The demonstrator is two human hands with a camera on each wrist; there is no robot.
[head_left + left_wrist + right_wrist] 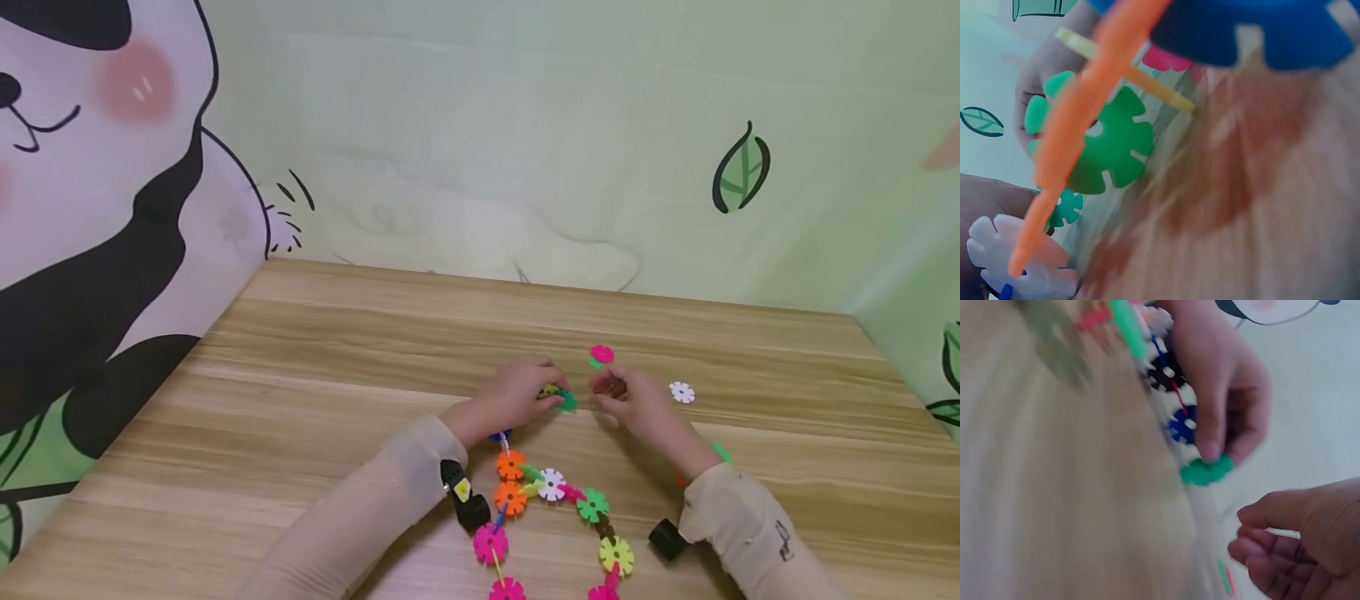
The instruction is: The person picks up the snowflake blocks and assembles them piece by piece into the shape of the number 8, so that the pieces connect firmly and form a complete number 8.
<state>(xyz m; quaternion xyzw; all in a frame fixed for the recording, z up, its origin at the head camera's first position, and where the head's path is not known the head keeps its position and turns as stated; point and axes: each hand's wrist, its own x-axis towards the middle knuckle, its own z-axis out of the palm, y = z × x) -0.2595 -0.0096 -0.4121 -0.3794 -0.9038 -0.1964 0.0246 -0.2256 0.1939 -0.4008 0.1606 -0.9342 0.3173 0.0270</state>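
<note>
My left hand [521,390] pinches a green notched flower disc [1207,470] between thumb and fingers, with a yellow-green piece [550,389] beside it in the head view. To its right, my right hand [637,404] hovers with fingers loosely bent and nothing between them; the right wrist view [1307,540] shows the gap between the two hands. Below the left hand lies a linked loop of flower discs, including an orange disc [510,498], a white disc [552,484] and a yellow disc [617,556]. The left forearm covers part of the chain.
Past the right hand lie a pink disc [602,354] overlapping a green one, and a loose white disc [682,392]. A green piece [722,452] is partly hidden by the right forearm. The wooden table [360,333] meets a printed wall [465,150] at the back.
</note>
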